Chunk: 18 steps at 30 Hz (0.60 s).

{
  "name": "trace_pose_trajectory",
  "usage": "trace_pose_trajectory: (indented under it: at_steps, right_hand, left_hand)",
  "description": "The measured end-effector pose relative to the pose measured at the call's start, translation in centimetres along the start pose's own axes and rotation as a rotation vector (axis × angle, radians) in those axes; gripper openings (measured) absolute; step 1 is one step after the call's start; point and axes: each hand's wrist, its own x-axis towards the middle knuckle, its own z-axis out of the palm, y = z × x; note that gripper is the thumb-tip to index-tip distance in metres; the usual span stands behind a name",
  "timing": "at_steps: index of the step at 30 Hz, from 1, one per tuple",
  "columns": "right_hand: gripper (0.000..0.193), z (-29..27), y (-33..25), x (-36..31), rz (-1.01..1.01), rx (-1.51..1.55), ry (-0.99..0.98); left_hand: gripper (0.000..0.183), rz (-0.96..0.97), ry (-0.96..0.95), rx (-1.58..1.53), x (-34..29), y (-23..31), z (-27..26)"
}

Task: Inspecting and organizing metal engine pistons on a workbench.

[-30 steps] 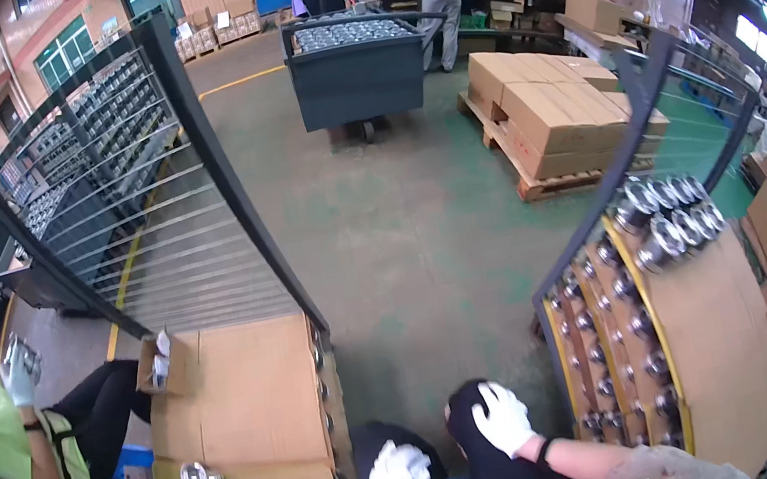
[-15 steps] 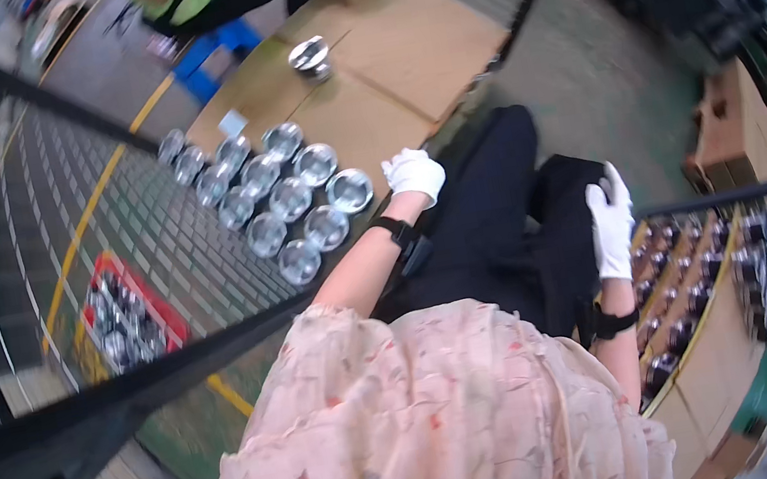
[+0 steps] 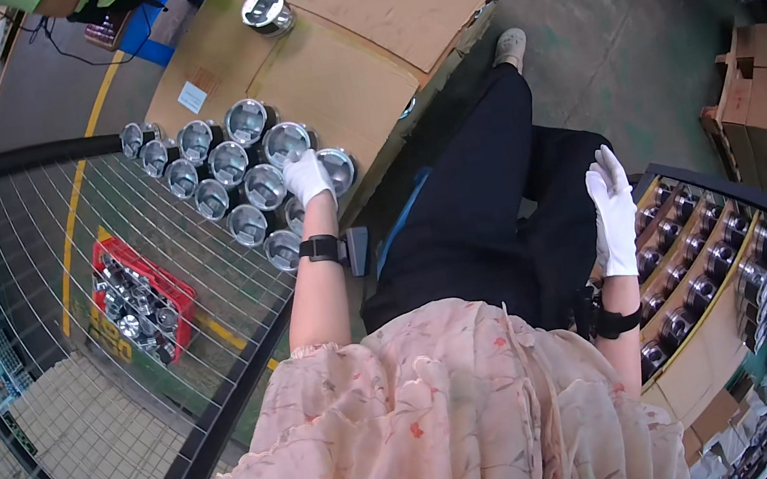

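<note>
Rows of shiny metal pistons [image 3: 230, 162] stand on the cardboard-covered table to my left. My left hand [image 3: 309, 179], in a white glove, is among them at the near side of the group. Its fingers are bent together over the near rim of one piston [image 3: 287, 141]; the fingertips are partly hidden. My right hand [image 3: 611, 211], also white-gloved, hangs in the air beside my right thigh, fingers stretched out, holding nothing. Nearest to it is a box of pistons [image 3: 693, 233] in rows parted by cardboard strips.
A single piston [image 3: 266, 11] and a white paper slip [image 3: 192, 96] lie on the table's cardboard [image 3: 331, 76]. A red crate [image 3: 180, 299] of metal parts stands beyond the wire mesh [image 3: 28, 238] at left. Cardboard boxes [image 3: 766, 109] are at right. Another person is partly visible at the top left.
My left hand has moved left from the table edge to the pistons. My right hand stays near my thigh, fingers extended. The whole view has shifted, showing more floor ahead.
</note>
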Motion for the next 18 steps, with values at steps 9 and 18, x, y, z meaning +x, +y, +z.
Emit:
trace_pose_trajectory:
  at_steps: [9,18]
  right_hand:
    - [0.048,0.2,-0.1,3.4,-0.037,-0.069,-0.067]
    - [0.045,-1.3,0.7,4.1,-0.036,-0.160,-0.001]
  left_hand:
    - [0.027,-0.377,-0.059,-0.162,10.4,0.6,1.2]
    - [0.024,-0.712,-0.442,-0.476,9.0,1.9,8.6]
